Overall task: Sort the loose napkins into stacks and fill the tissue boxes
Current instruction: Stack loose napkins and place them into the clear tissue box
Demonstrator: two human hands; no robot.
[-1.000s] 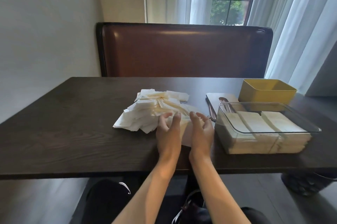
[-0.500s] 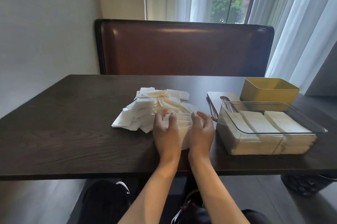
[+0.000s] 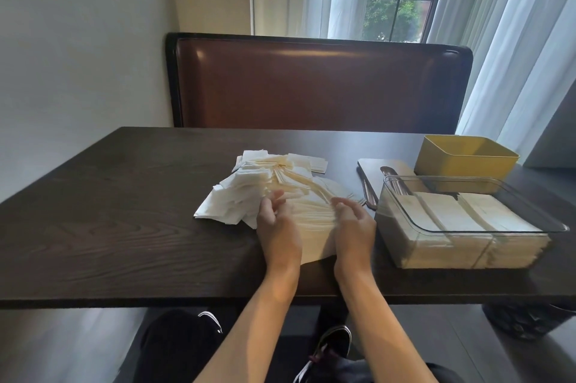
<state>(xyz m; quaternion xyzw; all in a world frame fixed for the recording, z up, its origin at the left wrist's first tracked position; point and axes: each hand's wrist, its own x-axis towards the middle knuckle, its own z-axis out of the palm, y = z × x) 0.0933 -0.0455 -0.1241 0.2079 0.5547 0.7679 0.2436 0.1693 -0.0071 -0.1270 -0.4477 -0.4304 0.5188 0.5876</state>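
A loose heap of white napkins point(image 3: 249, 192) lies in the middle of the dark table point(image 3: 109, 226). Its near part is a fanned bundle of napkins point(image 3: 314, 226) held from both sides. My left hand point(image 3: 277, 226) grips the bundle's left edge with curled fingers. My right hand point(image 3: 355, 226) grips its right edge the same way. To the right stands a clear plastic tissue box point(image 3: 467, 226) with three rows of stacked napkins inside. Behind it sits a yellow box point(image 3: 464, 161); what is inside it is hidden.
A flat grey lid point(image 3: 371, 167) with metal cutlery point(image 3: 367, 198) lies between the heap and the clear box. A brown leather bench back point(image 3: 321, 86) runs behind the table. The table's near edge is just below my wrists. A dark basket point(image 3: 526, 320) stands on the floor right.
Both hands have spread apart and curled round the sides of the near napkin bundle, which now shows between them. The camera view has shifted slightly.
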